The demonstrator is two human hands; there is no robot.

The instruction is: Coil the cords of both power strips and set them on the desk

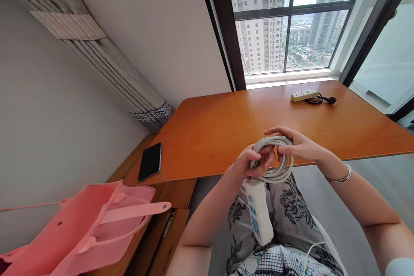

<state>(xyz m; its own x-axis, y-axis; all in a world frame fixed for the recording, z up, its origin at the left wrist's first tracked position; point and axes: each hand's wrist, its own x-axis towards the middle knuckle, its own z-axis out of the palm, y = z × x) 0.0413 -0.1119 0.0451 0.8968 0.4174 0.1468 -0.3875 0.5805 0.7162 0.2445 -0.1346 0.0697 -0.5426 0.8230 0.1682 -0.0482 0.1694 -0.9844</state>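
Note:
Both hands hold a coil of grey-white cable (280, 173) just in front of the near edge of an orange wooden table (226, 125). My left hand (250, 164) grips the left side of the coil, fingers curled through the loop. My right hand (296, 144) is closed over the top right of the coil, a silver bangle on its wrist. A white power strip (258, 213) with blue switches hangs from the coil down over my lap.
A black phone (150, 161) lies on the table's left corner. A second beige power strip with a coiled black cord (305, 95) sits at the far side near the window. A pink bag (84, 228) rests at lower left beside wooden drawers.

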